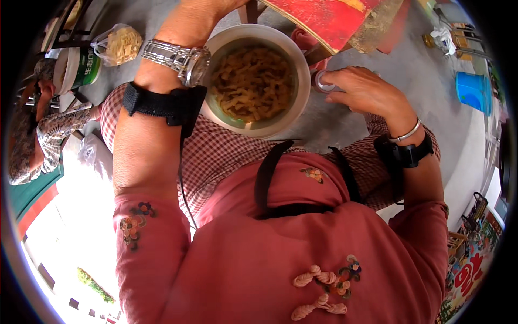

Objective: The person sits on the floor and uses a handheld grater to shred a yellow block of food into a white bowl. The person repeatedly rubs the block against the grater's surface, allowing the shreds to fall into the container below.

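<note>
A pale metal basin [302, 65] stands in front of my knees. Brownish-yellow strips [253, 86] lie in liquid inside it. My left arm, with a steel watch [178, 59] and a black strap, passes over the basin's left rim. Only the wrist end of my left hand [224, 5] shows at the top edge; its fingers are out of view. To the right of the basin, my right hand [367, 90] is closed at a small round pink-and-white container [322, 81], thumb and fingers at its rim. What is inside that container is hard to make out.
A worn red wooden table or stool [324, 19] stands just beyond the basin. At the left are a clear bag of pale pieces [121, 46], a white-and-green bucket [81, 67] and another person [54, 127]. A blue bucket [472, 90] stands at the far right.
</note>
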A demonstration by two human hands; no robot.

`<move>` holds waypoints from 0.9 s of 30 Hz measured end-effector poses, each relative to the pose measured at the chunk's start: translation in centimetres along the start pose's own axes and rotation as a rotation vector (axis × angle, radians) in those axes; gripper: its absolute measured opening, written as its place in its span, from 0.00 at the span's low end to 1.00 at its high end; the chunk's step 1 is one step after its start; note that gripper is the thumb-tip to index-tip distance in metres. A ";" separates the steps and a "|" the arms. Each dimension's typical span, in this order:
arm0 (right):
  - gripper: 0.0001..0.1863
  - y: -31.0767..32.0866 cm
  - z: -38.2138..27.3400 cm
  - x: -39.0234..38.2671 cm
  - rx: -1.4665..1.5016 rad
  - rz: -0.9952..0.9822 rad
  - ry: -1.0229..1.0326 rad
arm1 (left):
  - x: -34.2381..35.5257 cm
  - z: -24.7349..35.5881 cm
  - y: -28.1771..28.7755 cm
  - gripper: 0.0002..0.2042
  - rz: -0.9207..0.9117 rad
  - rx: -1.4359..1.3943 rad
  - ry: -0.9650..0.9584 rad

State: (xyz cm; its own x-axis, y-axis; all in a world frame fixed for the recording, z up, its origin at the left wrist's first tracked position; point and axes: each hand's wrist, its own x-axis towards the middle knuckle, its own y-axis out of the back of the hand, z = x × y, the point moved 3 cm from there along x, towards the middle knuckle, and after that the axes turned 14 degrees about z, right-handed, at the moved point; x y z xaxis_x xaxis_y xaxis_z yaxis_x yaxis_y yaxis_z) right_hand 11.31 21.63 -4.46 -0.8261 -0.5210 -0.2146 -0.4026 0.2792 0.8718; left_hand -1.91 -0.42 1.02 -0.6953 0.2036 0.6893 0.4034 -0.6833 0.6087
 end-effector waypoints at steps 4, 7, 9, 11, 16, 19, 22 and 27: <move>0.14 -0.2 0.4 0.1 -0.046 -0.012 -0.043 | 0.0 -0.2 -0.2 0.18 0.024 -0.006 -0.045; 0.14 -0.6 0.9 0.0 -0.100 0.017 -0.046 | 0.1 -0.2 -0.2 0.18 0.023 -0.012 -0.062; 0.14 -0.7 0.9 0.0 -0.111 0.024 -0.043 | 0.1 -0.1 0.0 0.18 0.017 -0.013 -0.060; 0.14 -0.4 0.6 0.2 -0.101 -0.008 -0.068 | 0.1 0.1 0.3 0.18 0.010 -0.020 -0.039; 0.14 -0.5 0.8 0.2 -0.120 -0.018 -0.074 | 0.1 0.3 0.3 0.18 -0.001 -0.008 -0.037; 0.14 -0.5 0.9 0.3 -0.126 -0.017 -0.061 | 0.0 0.3 0.2 0.18 0.005 -0.016 -0.035; 0.13 -0.2 0.7 0.4 -0.114 -0.046 -0.081 | 0.0 0.2 0.3 0.18 0.010 -0.018 -0.047; 0.13 -0.3 0.9 0.4 -0.117 -0.059 -0.085 | 0.1 0.8 0.6 0.17 -0.017 -0.009 0.002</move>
State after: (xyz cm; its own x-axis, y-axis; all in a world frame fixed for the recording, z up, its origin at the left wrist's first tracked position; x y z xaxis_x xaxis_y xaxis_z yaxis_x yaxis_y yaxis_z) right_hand 10.75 22.05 -5.24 -0.8348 -0.4621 -0.2992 -0.4069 0.1519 0.9008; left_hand -1.32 -0.23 1.77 -0.7029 0.2138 0.6784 0.3864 -0.6860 0.6165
